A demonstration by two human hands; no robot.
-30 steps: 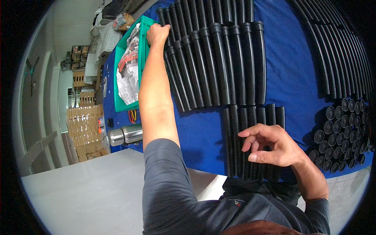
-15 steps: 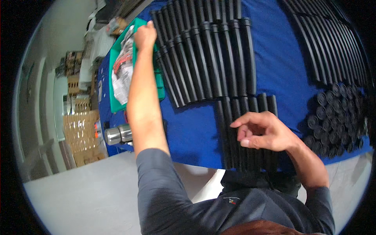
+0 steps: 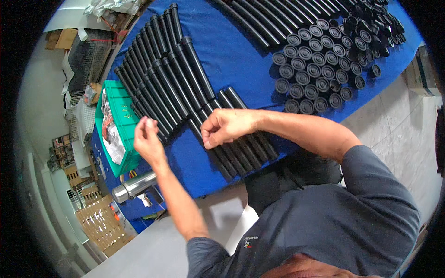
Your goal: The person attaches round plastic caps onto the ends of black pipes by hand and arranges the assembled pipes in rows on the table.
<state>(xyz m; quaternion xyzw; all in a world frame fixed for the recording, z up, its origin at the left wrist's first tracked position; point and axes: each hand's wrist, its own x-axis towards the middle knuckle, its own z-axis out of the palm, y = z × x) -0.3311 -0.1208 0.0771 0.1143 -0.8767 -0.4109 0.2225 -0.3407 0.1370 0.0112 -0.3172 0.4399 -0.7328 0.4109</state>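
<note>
My left hand (image 3: 149, 141) hovers between the green crate and the near ends of a row of black tubes (image 3: 169, 88). Its fingers are loosely bent and a little apart, and nothing shows in them. Over a nearer group of black tubes (image 3: 241, 155), my right hand (image 3: 226, 127) has its fingers curled in against the thumb. Whether it pinches something small or touches a tube beneath is hidden. The tubes lie side by side on a blue cloth (image 3: 185, 157), and many in the farther rows have a collar at one end.
At the left stands the green crate (image 3: 132, 125) holding crumpled printed paper (image 3: 111, 129). A steel flask (image 3: 134, 186) lies near the table's front-left edge. Stacked round black caps (image 3: 315, 69) spread at the right, with more long black tubes (image 3: 278, 16) behind them.
The view has swung to the right. My left hand has drawn back from the far end of the crate toward me. My right hand's fingers have curled further closed.
</note>
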